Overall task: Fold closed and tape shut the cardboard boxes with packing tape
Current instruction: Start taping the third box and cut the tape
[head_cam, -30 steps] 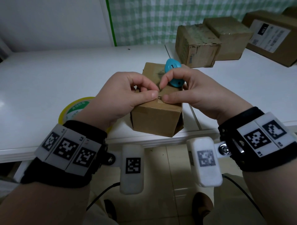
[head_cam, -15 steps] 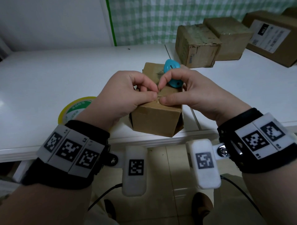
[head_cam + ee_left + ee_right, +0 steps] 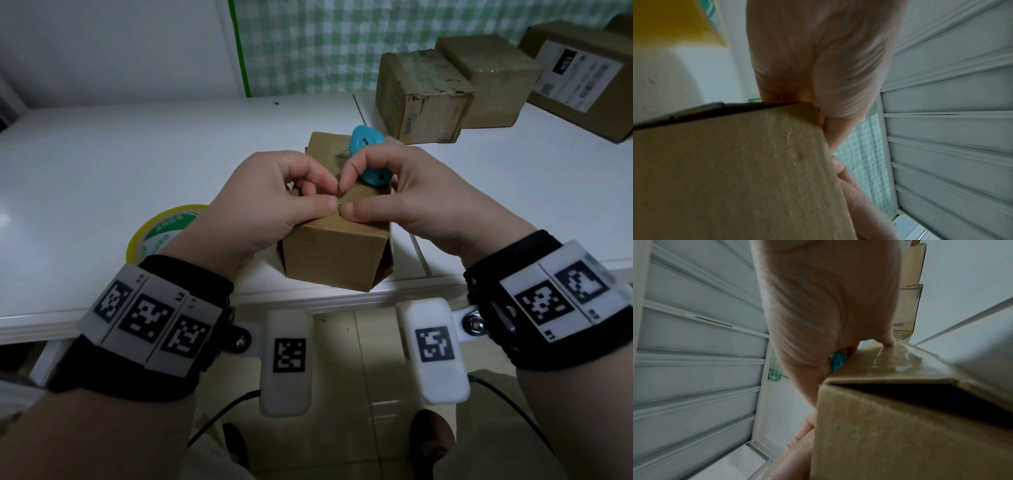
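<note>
Right now your left hand [image 3: 260,202] and right hand [image 3: 404,198] meet over the near top edge of the small cardboard box [image 3: 337,253], which sits at the front edge of the white counter [image 3: 102,164], its near corner just over the lip. Each grip is narrow, thumb and forefinger pinched close at the seam, on what looks like a tape end or flap edge (too small to tell which). Your right hand also tucks a blue tape cutter [image 3: 368,144] behind its fingers. Keep both thumbs pressing the flaps flush so the seam stays shut, and smooth any tape outward from the middle. A lower side flap looks loose, so I'd steady the box before pulling. The yellow tape roll [image 3: 161,229] lies just left of the box; 3 more boxes [image 3: 424,96] wait at the back right.
</note>
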{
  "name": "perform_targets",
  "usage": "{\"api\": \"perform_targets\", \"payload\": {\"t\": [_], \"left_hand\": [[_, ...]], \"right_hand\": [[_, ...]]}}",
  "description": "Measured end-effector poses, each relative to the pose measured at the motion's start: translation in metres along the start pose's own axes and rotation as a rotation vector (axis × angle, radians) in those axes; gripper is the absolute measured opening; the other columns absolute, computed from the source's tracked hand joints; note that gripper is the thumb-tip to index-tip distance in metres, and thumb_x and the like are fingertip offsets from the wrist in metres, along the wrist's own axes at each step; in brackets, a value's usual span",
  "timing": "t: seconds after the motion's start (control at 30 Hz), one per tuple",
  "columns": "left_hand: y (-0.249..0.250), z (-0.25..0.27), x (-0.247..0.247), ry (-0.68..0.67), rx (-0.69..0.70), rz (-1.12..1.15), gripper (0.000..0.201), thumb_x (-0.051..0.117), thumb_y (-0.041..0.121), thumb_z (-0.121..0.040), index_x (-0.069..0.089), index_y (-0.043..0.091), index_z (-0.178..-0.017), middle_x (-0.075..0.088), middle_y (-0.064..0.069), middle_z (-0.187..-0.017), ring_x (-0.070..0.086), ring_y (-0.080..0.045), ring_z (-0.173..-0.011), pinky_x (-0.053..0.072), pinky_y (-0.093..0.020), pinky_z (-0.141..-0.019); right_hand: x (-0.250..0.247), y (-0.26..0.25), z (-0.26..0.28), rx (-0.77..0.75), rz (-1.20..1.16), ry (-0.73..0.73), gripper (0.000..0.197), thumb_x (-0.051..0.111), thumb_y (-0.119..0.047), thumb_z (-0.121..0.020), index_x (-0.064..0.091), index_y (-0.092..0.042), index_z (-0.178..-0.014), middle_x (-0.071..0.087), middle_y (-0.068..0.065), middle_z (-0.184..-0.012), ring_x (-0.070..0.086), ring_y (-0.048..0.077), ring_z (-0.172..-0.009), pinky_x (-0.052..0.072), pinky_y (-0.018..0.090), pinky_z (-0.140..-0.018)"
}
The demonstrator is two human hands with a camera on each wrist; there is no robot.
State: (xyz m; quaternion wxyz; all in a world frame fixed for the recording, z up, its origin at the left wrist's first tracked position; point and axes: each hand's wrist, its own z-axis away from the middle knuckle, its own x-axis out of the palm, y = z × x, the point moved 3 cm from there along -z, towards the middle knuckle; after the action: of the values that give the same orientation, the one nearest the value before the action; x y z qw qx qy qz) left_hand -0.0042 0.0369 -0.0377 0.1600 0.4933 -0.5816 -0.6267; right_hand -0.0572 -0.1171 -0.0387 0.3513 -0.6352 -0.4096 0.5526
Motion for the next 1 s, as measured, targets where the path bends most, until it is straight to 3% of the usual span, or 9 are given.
{"api": "perform_targets", "payload": {"t": [0.23, 0.43, 0.7, 1.0], "left_hand": [[-0.0011, -0.0007, -0.001, -0.006, -0.005, 0.028, 0.017, 0.071, 0.011, -0.08, 0.069, 0.028, -0.083, 0.048, 0.011, -0.065, 0.041, 0.002, -0.052, 0.035, -0.012, -0.055], [-0.002, -0.0014, -0.0006, 0.004, -0.027, 0.054, 0.021, 0.067, 0.005, -0.081, 0.067, 0.026, -0.084, 0.047, 0.01, -0.063, 0.042, -0.001, -0.057, 0.035, -0.016, -0.058], [-0.0008, -0.0023, 0.0011, 0.02, -0.068, 0.105, 0.018, 0.059, 0.006, -0.087, 0.064, 0.023, -0.086, 0.049, 0.003, -0.067, 0.047, -0.005, -0.064, 0.04, -0.014, -0.061], [-0.0011, -0.0002, -0.0001, 0.012, -0.077, 0.101, 0.016, 0.058, 0.01, -0.09, 0.065, 0.025, -0.089, 0.053, -0.002, -0.075, 0.05, -0.007, -0.07, 0.041, -0.02, -0.067]], "right_hand": [[0.0011, 0.0021, 0.0, 0.013, -0.063, 0.011, 0.008, 0.066, -0.025, -0.069, 0.065, -0.029, -0.076, 0.045, 0.003, -0.103, 0.05, 0.011, -0.091, 0.04, 0.02, -0.076], [0.0018, 0.0001, 0.0026, -0.013, -0.013, 0.005, 0.021, 0.081, -0.019, -0.07, 0.063, -0.025, -0.08, 0.042, -0.004, -0.096, 0.047, -0.006, -0.078, 0.039, 0.007, -0.071], [0.0058, 0.0, -0.0002, -0.016, 0.055, 0.086, 0.021, 0.079, -0.018, -0.073, 0.061, -0.028, -0.075, 0.042, 0.0, -0.099, 0.046, 0.007, -0.087, 0.037, 0.009, -0.069], [0.0086, 0.0003, 0.0002, -0.028, 0.082, 0.104, 0.015, 0.076, -0.023, -0.077, 0.062, -0.03, -0.077, 0.041, -0.005, -0.096, 0.045, 0.005, -0.089, 0.035, 0.005, -0.07]]}}
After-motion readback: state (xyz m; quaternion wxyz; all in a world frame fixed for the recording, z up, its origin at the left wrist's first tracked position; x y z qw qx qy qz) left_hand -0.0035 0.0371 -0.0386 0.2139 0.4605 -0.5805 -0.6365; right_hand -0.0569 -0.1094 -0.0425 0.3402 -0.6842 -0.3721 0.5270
